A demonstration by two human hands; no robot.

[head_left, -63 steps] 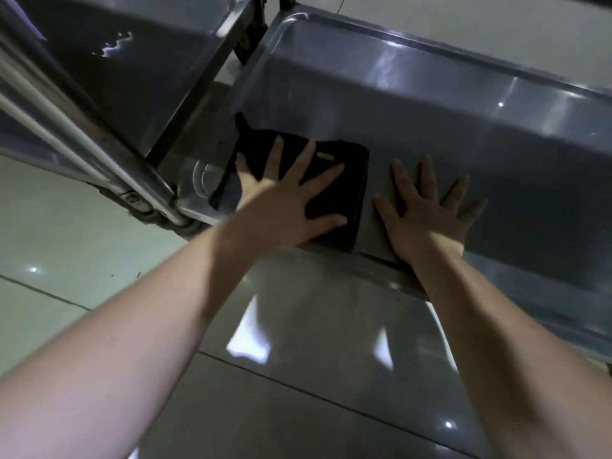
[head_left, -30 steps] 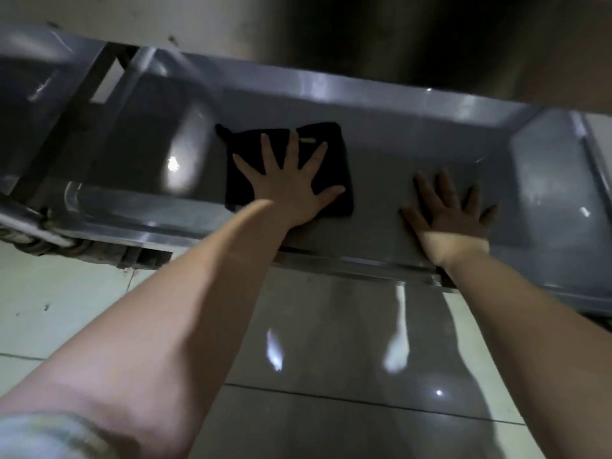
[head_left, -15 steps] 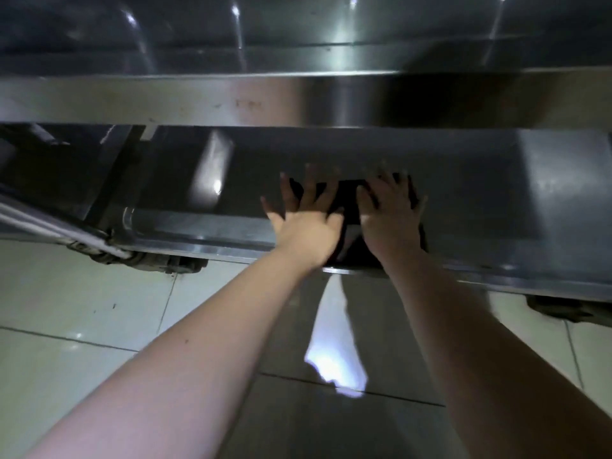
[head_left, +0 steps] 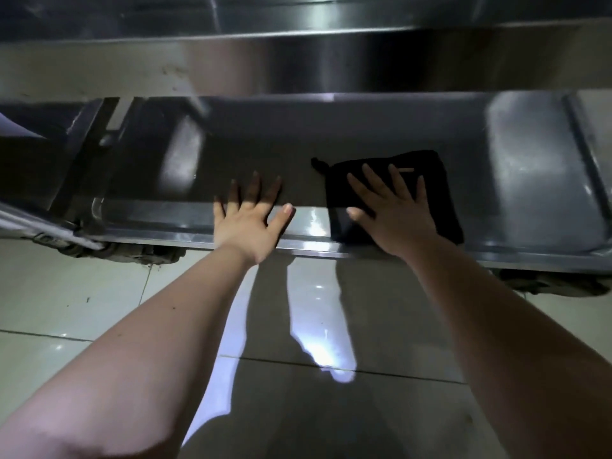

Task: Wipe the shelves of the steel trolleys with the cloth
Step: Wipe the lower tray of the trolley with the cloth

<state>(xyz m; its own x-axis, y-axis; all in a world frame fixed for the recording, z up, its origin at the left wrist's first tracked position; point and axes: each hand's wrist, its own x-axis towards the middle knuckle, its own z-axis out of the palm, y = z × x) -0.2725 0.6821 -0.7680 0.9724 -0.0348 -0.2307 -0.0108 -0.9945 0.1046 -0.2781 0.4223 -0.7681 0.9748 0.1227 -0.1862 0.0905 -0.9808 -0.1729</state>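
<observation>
Head cam: mid-wipe on the bottom shelf (head_left: pixel 381 127), right hand (head_left: pixel 397 215), grip wide and flat, pressing the black cloth (head_left: pixel 438 200) there; left hand (head_left: pixel 246 223) flat beside it, empty. Next I'd guess sweep right.

A black cloth (head_left: pixel 442 193) is pressed beneath the spread right hand (head_left: pixel 394 210) on a steel trolley shelf (head_left: pixel 331 134). The left hand (head_left: pixel 245 223) is laid flat on the shelf, left of the cloth and apart from it.
</observation>
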